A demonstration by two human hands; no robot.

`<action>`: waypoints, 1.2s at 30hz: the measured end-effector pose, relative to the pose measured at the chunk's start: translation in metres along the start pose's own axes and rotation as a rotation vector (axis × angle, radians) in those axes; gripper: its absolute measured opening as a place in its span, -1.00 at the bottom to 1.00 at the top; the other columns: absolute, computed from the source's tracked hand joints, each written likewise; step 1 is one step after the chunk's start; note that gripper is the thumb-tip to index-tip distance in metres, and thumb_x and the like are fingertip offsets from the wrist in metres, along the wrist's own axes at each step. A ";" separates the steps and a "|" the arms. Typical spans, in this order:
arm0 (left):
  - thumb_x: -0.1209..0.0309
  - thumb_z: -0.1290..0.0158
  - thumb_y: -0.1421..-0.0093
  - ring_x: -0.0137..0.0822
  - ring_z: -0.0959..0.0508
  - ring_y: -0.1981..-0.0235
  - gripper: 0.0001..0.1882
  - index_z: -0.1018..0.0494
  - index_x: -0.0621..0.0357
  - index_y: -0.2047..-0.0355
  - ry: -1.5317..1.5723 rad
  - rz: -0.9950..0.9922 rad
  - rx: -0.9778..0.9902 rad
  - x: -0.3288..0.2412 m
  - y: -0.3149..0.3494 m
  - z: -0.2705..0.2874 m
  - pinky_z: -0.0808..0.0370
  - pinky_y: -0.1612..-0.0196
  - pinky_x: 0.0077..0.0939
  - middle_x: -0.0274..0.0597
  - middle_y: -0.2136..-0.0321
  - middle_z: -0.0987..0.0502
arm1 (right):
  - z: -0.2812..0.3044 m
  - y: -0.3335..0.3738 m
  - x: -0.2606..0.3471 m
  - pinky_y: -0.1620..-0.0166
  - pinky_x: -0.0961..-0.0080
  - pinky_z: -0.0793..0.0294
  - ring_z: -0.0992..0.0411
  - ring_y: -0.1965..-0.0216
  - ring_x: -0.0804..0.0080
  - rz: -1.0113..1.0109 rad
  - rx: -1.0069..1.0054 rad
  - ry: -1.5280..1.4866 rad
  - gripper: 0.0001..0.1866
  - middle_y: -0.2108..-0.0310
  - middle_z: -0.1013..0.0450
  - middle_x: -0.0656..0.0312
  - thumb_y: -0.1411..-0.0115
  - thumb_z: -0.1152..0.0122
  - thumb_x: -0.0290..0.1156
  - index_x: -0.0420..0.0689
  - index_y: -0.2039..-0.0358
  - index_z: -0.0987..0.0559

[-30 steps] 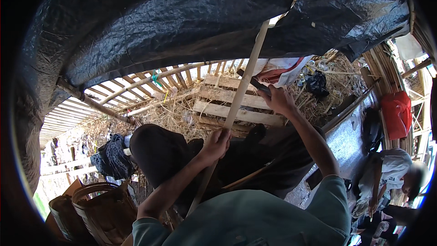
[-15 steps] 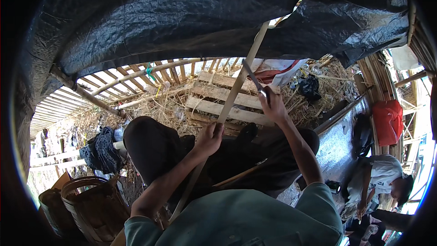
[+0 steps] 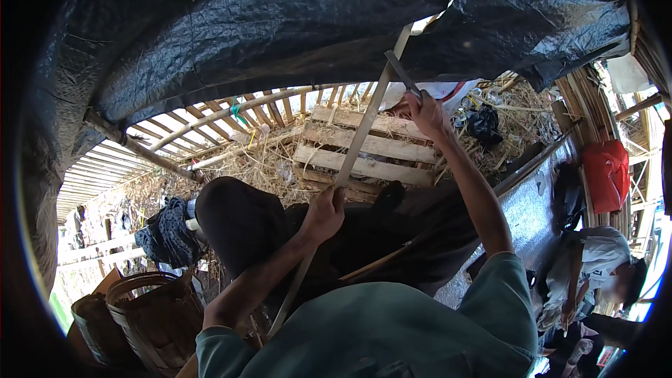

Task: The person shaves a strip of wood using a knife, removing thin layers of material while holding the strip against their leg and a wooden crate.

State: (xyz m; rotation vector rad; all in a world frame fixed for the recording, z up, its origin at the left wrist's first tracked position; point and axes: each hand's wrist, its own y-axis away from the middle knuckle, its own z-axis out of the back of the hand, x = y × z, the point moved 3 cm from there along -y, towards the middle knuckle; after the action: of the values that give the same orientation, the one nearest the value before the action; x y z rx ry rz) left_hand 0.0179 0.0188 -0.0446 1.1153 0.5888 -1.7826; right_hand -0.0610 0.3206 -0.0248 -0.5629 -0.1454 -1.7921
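Observation:
A long, pale bamboo strip [image 3: 363, 129] runs slantwise from beside my body up to the dark sheet. My left hand [image 3: 323, 215] is closed round it above my lap. In my right hand [image 3: 428, 116] I grip a knife [image 3: 402, 70], farther out and to the right. Its dark blade points up and left, with the tip end at the strip's edge. My fingers hide most of the knife's handle. The strip's lower part passes under my left wrist and forearm. Across my dark-clothed lap lies another thin, light brown stick [image 3: 374, 263].
A wooden pallet [image 3: 371, 141] lies on straw ahead. Black plastic sheeting [image 3: 280, 35] hangs above a slatted bamboo fence [image 3: 217, 126]. Woven baskets [image 3: 157, 318] stand at the lower left. A red bag [image 3: 606, 175] hangs at right, above another person [image 3: 591, 266] sitting nearby.
My right hand and the knife have moved away from me along the strip, up and slightly right. My left hand keeps its hold. The whole view has shifted slightly.

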 end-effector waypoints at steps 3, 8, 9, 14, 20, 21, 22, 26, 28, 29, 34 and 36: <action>0.37 0.16 -0.21 0.17 -0.45 0.47 -0.78 -0.35 0.32 0.41 0.021 -0.028 -0.033 0.009 -0.003 -0.002 -0.35 0.48 -0.13 0.18 0.58 -0.43 | 0.023 0.007 0.016 0.42 0.11 -0.44 -0.45 0.38 -0.09 0.039 0.110 0.147 -0.55 0.53 -0.47 -0.05 -0.14 0.02 -0.02 -0.21 0.31 -0.45; 0.33 0.15 -0.20 0.09 -0.46 0.52 -0.73 -0.31 0.32 0.49 0.060 0.054 0.016 0.015 -0.010 -0.007 -0.32 0.48 -0.15 0.13 0.62 -0.41 | 0.009 0.049 0.044 0.42 0.10 -0.41 -0.45 0.42 -0.08 0.083 0.122 -0.068 -0.58 0.58 -0.45 -0.03 -0.13 -0.02 -0.04 -0.21 0.31 -0.44; 0.31 0.16 -0.22 -0.05 -0.44 0.60 -0.72 -0.30 0.30 0.52 0.125 0.053 0.044 0.013 -0.010 -0.005 -0.31 0.53 -0.22 0.03 0.67 -0.39 | 0.004 0.053 0.050 0.43 0.12 -0.41 -0.44 0.45 -0.08 0.097 0.191 -0.070 -0.58 0.60 -0.44 -0.02 -0.12 -0.03 -0.05 -0.21 0.32 -0.43; 0.26 0.21 -0.27 -0.48 -0.28 0.80 -0.67 -0.27 0.22 0.56 0.494 0.258 0.243 0.018 -0.012 -0.003 -0.21 0.72 -0.51 -0.28 0.79 -0.27 | -0.015 0.082 0.075 0.54 0.21 -0.34 -0.41 0.60 0.00 0.345 0.148 -0.202 -0.65 0.69 -0.38 0.03 -0.11 -0.07 -0.15 -0.22 0.32 -0.37; 0.22 0.26 -0.29 -0.59 -0.17 0.87 -0.67 -0.25 0.15 0.52 0.619 0.409 0.279 0.014 -0.006 -0.002 -0.08 0.83 -0.69 -0.40 0.82 -0.18 | -0.022 0.098 0.087 0.53 0.27 -0.43 -0.45 0.61 0.13 0.727 0.343 0.013 -0.48 0.70 -0.41 0.12 -0.03 -0.05 0.11 -0.15 0.32 -0.39; 0.21 0.26 -0.29 -0.59 -0.17 0.87 -0.67 -0.24 0.15 0.52 0.580 0.384 0.256 0.011 -0.005 -0.003 -0.09 0.83 -0.68 -0.40 0.82 -0.18 | -0.022 0.099 0.086 0.53 0.28 -0.43 -0.45 0.62 0.14 0.812 0.344 0.043 -0.46 0.69 -0.41 0.13 -0.02 -0.04 0.15 -0.14 0.31 -0.40; 0.20 0.26 -0.29 -0.58 -0.18 0.87 -0.67 -0.24 0.15 0.52 0.540 0.359 0.234 0.009 -0.005 -0.002 -0.11 0.82 -0.67 -0.40 0.82 -0.18 | -0.019 0.091 0.079 0.53 0.27 -0.43 -0.45 0.62 0.13 0.797 0.299 0.068 -0.46 0.68 -0.42 0.11 -0.03 -0.03 0.14 -0.14 0.30 -0.41; 0.16 0.28 -0.29 -0.58 -0.19 0.87 -0.64 -0.25 0.13 0.53 0.432 0.288 0.284 0.027 -0.011 -0.006 -0.13 0.82 -0.65 -0.39 0.81 -0.20 | -0.021 0.009 -0.014 0.38 0.11 -0.43 -0.46 0.48 -0.03 -0.072 0.164 -0.179 -0.44 0.60 -0.45 0.00 -0.15 0.14 0.12 -0.19 0.22 -0.42; 0.13 0.29 -0.29 -0.59 -0.14 0.87 -0.63 -0.23 0.10 0.53 0.540 0.320 0.313 0.004 -0.016 -0.005 -0.08 0.82 -0.65 -0.41 0.81 -0.16 | 0.000 -0.009 -0.040 0.36 0.10 -0.43 -0.46 0.45 -0.06 -0.138 0.065 -0.162 -0.43 0.58 -0.46 -0.02 -0.17 0.17 0.12 -0.20 0.20 -0.42; 0.12 0.29 -0.29 -0.60 -0.11 0.87 -0.64 -0.22 0.08 0.54 0.617 0.414 0.335 0.004 -0.016 -0.001 -0.05 0.83 -0.66 -0.43 0.80 -0.15 | 0.005 -0.006 -0.039 0.37 0.10 -0.43 -0.46 0.45 -0.07 -0.116 0.072 -0.109 -0.41 0.57 -0.46 -0.04 -0.17 0.19 0.13 -0.21 0.21 -0.43; 0.14 0.28 -0.29 -0.61 -0.07 0.88 -0.66 -0.19 0.04 0.56 0.731 0.602 0.384 -0.003 -0.009 0.006 -0.02 0.85 -0.69 -0.46 0.81 -0.11 | 0.025 0.034 0.021 0.40 0.09 -0.42 -0.45 0.47 -0.09 -0.102 0.079 -0.007 -0.40 0.59 -0.43 -0.10 -0.17 0.20 0.13 -0.25 0.30 -0.44; 0.14 0.28 -0.29 -0.59 -0.08 0.89 -0.65 -0.19 0.05 0.56 0.711 0.562 0.390 0.003 -0.010 0.002 -0.07 0.84 -0.67 -0.45 0.81 -0.13 | 0.020 0.038 0.030 0.41 0.09 -0.40 -0.45 0.49 -0.09 -0.076 0.040 -0.072 -0.41 0.64 -0.42 -0.10 -0.17 0.19 0.12 -0.26 0.34 -0.44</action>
State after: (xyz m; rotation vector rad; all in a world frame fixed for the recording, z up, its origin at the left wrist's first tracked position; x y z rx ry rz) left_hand 0.0079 0.0207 -0.0470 1.9843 0.2745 -1.0060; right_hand -0.0249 0.2904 -0.0010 -0.5999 -0.2542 -1.8388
